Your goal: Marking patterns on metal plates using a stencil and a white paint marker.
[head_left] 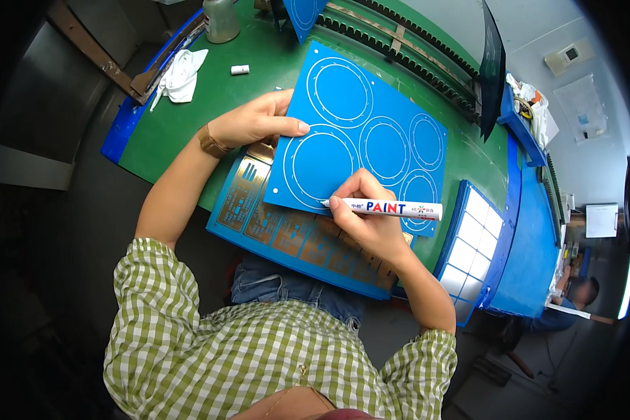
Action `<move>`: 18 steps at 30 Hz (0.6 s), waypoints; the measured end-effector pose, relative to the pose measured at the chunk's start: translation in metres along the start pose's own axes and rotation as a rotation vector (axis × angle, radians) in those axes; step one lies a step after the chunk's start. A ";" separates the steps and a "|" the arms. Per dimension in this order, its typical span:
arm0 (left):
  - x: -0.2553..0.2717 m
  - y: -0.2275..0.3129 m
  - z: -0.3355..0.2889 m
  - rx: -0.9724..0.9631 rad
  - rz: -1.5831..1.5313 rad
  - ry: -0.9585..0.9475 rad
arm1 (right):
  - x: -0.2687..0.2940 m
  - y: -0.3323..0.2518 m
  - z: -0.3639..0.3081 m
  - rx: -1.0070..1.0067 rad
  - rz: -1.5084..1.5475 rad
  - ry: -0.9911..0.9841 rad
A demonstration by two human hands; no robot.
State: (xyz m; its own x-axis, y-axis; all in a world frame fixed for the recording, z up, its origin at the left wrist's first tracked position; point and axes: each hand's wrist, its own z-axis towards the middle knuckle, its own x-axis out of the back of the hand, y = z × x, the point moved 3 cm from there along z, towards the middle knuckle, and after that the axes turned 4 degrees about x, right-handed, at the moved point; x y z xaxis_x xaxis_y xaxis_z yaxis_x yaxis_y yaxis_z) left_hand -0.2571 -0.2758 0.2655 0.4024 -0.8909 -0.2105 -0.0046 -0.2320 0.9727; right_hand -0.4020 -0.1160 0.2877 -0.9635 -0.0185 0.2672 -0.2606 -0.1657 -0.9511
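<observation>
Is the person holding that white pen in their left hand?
No, the white pen is in the right hand, while the left hand holds the edge of the blue panel.

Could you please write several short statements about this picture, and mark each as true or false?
1. The right hand holds a white marker. True.
2. The left hand holds a hammer. False: it holds the edge of a blue panel.
3. A white cloth lies on the green table. True.
4. The small cylinder on the table is black. False: it is white.
5. The person's shirt is checked. True.
</observation>
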 end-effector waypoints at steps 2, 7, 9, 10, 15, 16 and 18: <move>0.000 0.000 0.000 -0.026 -0.038 0.012 | 0.000 0.000 0.000 -0.007 0.005 0.002; 0.000 0.000 0.000 -0.018 -0.008 0.006 | 0.001 -0.001 0.000 -0.005 -0.025 0.004; 0.000 0.000 0.000 0.001 0.010 -0.003 | 0.000 -0.001 0.000 0.012 -0.014 0.002; 0.000 0.000 -0.001 -0.008 -0.001 0.004 | 0.000 -0.001 0.000 0.005 -0.007 0.008; 0.000 -0.001 0.001 -0.017 0.003 0.006 | 0.002 -0.004 0.000 0.019 -0.002 0.019; 0.000 -0.001 0.001 -0.022 -0.021 0.000 | 0.003 -0.005 0.000 0.028 0.005 0.046; 0.000 -0.002 0.002 -0.028 -0.044 -0.007 | 0.002 -0.007 0.001 0.046 0.013 0.030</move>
State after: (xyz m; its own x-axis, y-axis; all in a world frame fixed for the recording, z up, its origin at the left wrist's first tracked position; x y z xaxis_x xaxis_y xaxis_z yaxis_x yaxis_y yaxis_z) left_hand -0.2585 -0.2760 0.2632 0.3954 -0.8827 -0.2539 0.0384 -0.2603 0.9648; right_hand -0.4018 -0.1159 0.2953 -0.9683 0.0083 0.2498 -0.2459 -0.2110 -0.9460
